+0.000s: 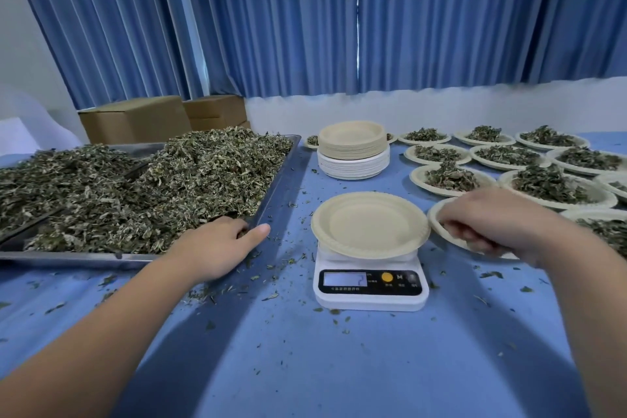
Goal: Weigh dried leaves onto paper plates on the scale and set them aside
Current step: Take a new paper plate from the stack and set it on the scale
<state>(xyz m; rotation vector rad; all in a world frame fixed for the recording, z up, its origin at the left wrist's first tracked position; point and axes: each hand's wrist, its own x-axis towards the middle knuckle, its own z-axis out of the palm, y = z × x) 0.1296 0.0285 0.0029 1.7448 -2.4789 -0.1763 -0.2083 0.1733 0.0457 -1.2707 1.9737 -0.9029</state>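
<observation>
Midway between left hand [220, 248] and right hand [492, 224], plate [369, 224] tops scale [369, 295].

Scale [369, 285] sits mid-surface [339, 366], single plate [369, 224] on top of it. Left of scale: tray [281, 187] heaped with dried leaves [152, 187]; left hand [217, 248] at the tray corner nearest the scale, fingers in the leaves. Behind scale: stack of plates [353, 153]. Right and behind-right of scale: filled plates [549, 187] in rows. Nearest plate [437, 214] is just beside the scale, under the right hand [492, 224]. Leaf scraps [271, 296] lie on the surface all round the scale. Far behind-left of scale, past the tray: boxes [135, 122]. Curtains [305, 10] hang behind everything.
</observation>
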